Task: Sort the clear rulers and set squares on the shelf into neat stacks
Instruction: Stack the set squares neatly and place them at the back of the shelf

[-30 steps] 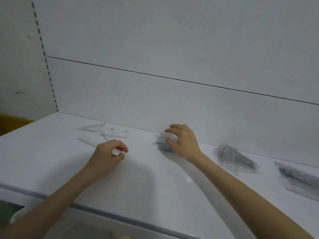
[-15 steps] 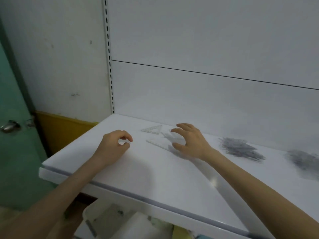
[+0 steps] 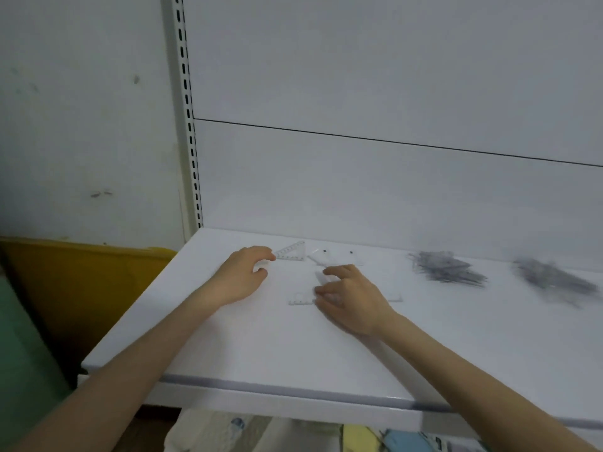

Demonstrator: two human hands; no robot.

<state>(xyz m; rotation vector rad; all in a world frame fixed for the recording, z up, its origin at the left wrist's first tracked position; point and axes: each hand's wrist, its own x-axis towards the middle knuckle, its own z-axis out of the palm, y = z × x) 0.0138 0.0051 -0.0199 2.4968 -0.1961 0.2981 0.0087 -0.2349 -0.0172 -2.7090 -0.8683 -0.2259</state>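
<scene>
A clear ruler (image 3: 299, 300) lies flat across the white shelf (image 3: 261, 353). My right hand (image 3: 354, 300) sits on its middle with bent fingers, thumb and fingertips gripping it; both ends stick out. My left hand (image 3: 243, 275) rests further left with loosely curled fingers, and I see nothing in it. Its fingertip is right beside a small clear set square (image 3: 292, 251) near the back wall. A clear flat piece with two dark dots (image 3: 336, 256) lies just right of that set square.
Two grey, blurred stacks of clear rulers or set squares sit at the back right, one (image 3: 447, 267) nearer and one (image 3: 554, 282) further right. The shelf's left end is near my left arm. A yellow board (image 3: 81, 272) stands left; coloured items lie below the shelf.
My view swung left. My right hand came off the grey stack and landed on the ruler, which now lies crosswise and nearer me. My left hand edged towards the set square.
</scene>
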